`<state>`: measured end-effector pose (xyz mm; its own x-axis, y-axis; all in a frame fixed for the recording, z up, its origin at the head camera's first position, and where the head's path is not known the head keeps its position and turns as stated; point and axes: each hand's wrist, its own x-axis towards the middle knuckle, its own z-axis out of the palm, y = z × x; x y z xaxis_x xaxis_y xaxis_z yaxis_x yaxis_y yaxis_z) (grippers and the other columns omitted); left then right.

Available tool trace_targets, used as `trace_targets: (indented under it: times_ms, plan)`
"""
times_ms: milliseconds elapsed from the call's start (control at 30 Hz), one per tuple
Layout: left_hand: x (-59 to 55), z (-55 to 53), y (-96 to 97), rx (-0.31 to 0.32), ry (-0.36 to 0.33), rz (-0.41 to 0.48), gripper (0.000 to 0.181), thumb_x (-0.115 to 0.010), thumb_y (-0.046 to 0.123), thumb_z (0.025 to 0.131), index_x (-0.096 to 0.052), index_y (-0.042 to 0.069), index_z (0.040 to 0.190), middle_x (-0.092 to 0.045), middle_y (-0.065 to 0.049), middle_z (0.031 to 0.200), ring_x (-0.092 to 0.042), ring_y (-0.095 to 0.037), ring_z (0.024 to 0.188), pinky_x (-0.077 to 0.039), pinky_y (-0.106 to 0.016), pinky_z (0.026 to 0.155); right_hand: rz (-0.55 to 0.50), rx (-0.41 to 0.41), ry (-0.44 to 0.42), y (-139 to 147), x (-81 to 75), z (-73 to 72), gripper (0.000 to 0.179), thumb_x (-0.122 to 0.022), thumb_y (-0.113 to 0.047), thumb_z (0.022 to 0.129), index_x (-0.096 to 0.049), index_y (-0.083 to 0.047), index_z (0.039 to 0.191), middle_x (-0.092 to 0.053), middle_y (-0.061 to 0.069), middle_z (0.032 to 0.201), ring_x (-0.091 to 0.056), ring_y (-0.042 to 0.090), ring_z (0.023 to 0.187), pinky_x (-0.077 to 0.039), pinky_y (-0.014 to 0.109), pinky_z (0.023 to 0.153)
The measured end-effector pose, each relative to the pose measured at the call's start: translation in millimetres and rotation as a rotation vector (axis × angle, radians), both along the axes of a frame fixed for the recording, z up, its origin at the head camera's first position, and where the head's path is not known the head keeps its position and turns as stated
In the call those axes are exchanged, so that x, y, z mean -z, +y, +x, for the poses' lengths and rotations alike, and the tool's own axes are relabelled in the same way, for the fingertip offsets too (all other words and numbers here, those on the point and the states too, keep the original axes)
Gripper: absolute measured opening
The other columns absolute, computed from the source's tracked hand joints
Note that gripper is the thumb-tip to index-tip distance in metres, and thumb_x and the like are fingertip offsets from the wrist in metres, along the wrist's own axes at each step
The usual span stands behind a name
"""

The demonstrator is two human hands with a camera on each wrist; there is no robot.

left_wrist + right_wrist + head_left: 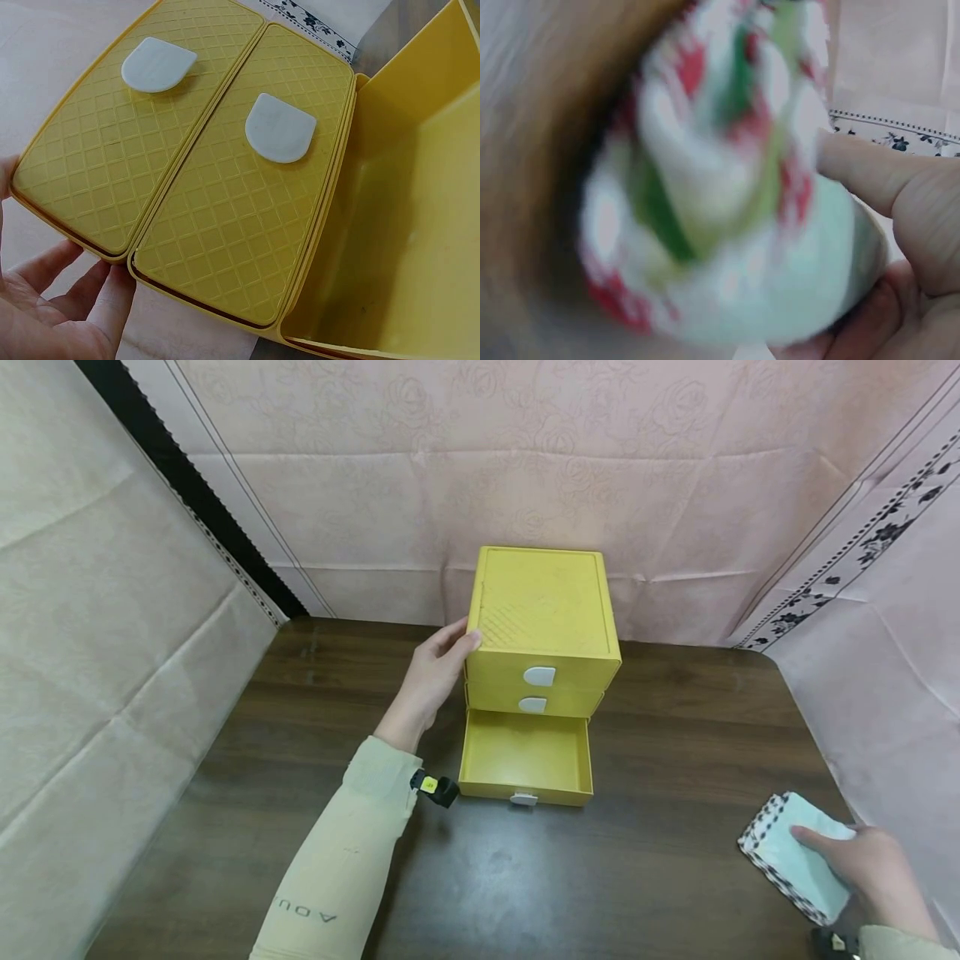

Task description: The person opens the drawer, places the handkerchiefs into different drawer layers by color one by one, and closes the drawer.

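Observation:
A small yellow drawer cabinet [551, 602] stands against the back cloth, its bottom drawer [527, 752] pulled out and bare inside. The upper two drawers, with white tabs [281, 127], are closed. My left hand [438, 672] rests on the cabinet's left side, thumb at the top front edge and fingers [112, 296] against the side wall. Far to the right, my right hand [866, 868] grips a folded mint-green cloth [806, 860], thumb on top and fingers beneath. Folded layers with a red, green and white pattern show blurred at the cloth's end [705, 172].
A dark wood tabletop [675, 827] lies under everything. Pale cloth sheets hang as walls on the left, back [525, 468] and right, the right one with a black floral border [885, 539]. The open drawer juts toward the front edge.

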<state>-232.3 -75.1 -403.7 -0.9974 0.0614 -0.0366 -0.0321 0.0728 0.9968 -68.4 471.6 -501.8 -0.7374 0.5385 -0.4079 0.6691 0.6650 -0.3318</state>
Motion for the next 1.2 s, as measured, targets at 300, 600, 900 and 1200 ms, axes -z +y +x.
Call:
trace_targets:
  times_ms: [300, 600, 900, 1200]
  plan:
    - [-1.9, 1.5, 0.3, 0.003, 0.004, 0.001, 0.057, -0.062, 0.058, 0.087, -0.053, 0.034, 0.138, -0.053, 0.009, 0.133, -0.05, -0.011, 0.12, -0.04, -0.035, 0.103, -0.027, -0.236, 0.069, -6, -20.5, -3.7, 0.091, -0.05, -0.065, 0.09, -0.042, 0.019, 0.126, -0.051, 0.039, 0.111, -0.054, 0.037, 0.086, -0.042, 0.038, 0.061]
    - [-1.3, 1.6, 0.3, -0.002, 0.002, 0.003, 0.056, -0.063, 0.058, 0.087, -0.053, 0.035, 0.137, -0.052, 0.008, 0.134, -0.05, -0.011, 0.12, -0.04, -0.036, 0.103, -0.096, -0.245, 0.307, -43, -53.1, -5.9, 0.068, -0.057, -0.056, 0.091, -0.057, 0.006, 0.12, -0.061, 0.014, 0.089, -0.052, 0.017, 0.074, -0.041, 0.029, 0.056]
    - [-0.2, 1.6, 1.0, -0.005, 0.0, 0.005, 0.056, -0.063, 0.059, 0.086, -0.053, 0.036, 0.137, -0.053, 0.01, 0.133, -0.05, -0.011, 0.12, -0.04, -0.036, 0.103, -0.293, -0.179, 0.503, -101, -86.7, -10.2, 0.046, -0.066, -0.049, 0.089, -0.062, -0.008, 0.109, -0.065, 0.0, 0.076, -0.062, 0.015, 0.063, -0.052, 0.032, 0.052]
    - [0.9, 1.6, 0.4, 0.002, 0.001, 0.015, 0.057, -0.063, 0.06, 0.086, -0.053, 0.036, 0.136, -0.052, 0.007, 0.134, -0.051, -0.01, 0.119, -0.04, -0.037, 0.103, -0.462, -0.262, 0.591, -164, -106.2, -21.9, 0.039, -0.068, -0.042, 0.09, -0.063, -0.008, 0.109, -0.067, 0.002, 0.077, -0.065, 0.017, 0.062, -0.055, 0.035, 0.052]
